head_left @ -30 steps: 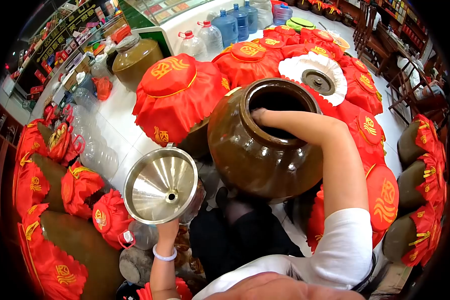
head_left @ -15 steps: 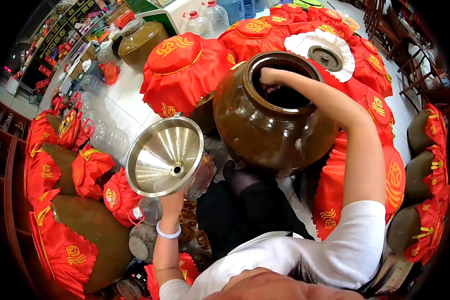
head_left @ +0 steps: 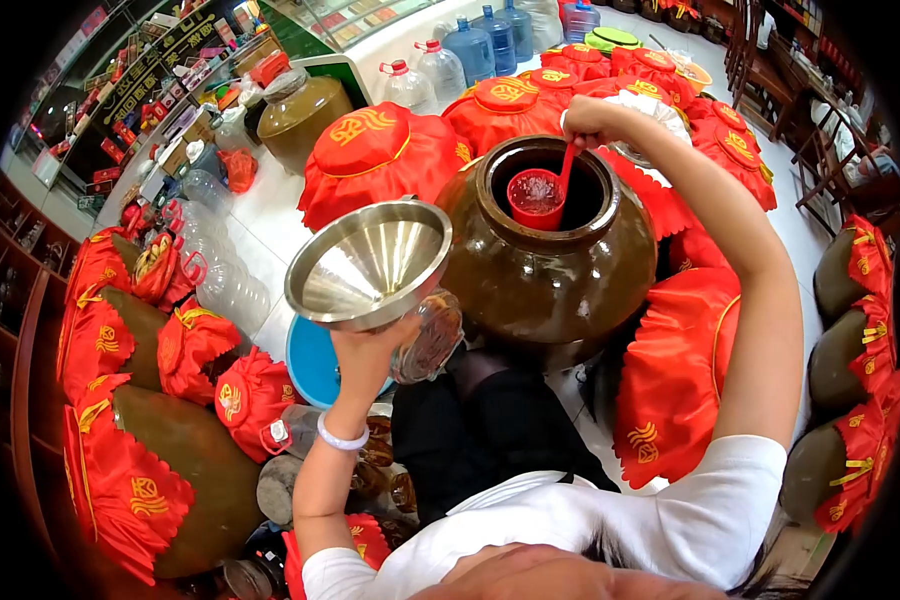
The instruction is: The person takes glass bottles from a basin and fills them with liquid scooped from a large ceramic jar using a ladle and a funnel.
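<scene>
My right hand is closed on the upright handle of a red ladle. The ladle's cup holds clear, bubbly liquid and hangs in the mouth of a big brown glazed jar. Under a wide steel funnel, my left hand is closed, holding it with a glass jar that has brown contents. The funnel hides the grip, so whether my fingers wrap its stem or the glass jar's neck is unclear. The funnel is slightly left of the brown jar, its bowl facing up.
Jars under red cloth covers crowd behind and right of the brown jar. A blue basin sits on the floor below the funnel. Clear plastic bottles lie at left. Blue water jugs stand at the back. Wooden chairs are at right.
My right hand has come up out of the brown jar, and the red ladle with liquid now shows. The funnel has shifted right and tipped. The blue basin has come into view.
</scene>
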The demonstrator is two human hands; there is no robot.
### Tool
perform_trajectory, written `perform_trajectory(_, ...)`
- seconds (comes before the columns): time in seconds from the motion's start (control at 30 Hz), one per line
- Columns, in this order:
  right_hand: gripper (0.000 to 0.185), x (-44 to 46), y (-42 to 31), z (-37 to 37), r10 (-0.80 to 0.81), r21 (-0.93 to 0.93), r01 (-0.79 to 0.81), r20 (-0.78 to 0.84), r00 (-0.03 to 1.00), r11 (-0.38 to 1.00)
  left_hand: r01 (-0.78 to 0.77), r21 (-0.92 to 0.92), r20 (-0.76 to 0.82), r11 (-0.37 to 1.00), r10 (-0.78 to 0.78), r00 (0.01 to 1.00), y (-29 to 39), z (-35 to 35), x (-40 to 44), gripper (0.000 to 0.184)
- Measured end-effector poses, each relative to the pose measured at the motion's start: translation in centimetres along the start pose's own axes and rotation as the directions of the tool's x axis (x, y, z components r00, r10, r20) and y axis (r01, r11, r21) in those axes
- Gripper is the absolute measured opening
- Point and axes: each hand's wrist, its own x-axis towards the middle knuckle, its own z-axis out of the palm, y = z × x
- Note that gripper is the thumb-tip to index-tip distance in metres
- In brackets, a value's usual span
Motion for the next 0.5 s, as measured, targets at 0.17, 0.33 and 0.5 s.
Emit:
perform_trajectory(0.17, 0.010, -1.4, -1.4, -4.9, 0.054, -0.020, -0.053, 0.047, 0.997, 0.998, 0.047, -0.033, 0.059, 0.998, -0.045, 0.997, 1.3, 2.2, 1.1, 0.020)
perform_trajectory(0.33, 0.016, -5.0, -4.4, -7.8, 0.056, -0.060, -0.055, 0.022, 0.998, 0.997, 0.043, -0.004, 0.126, 0.999, -0.042, 0.991, 1.7, 3.3, 2.4, 0.013)
perform_trajectory(0.5, 0.018, -1.6, -6.1, -14.5, 0.136, -0.046, -0.130, 0.191, 0.972, 0.990, 0.077, 0.067, 0.175, 0.995, -0.087, 0.981, 2.1, 4.0, 3.8, 0.022)
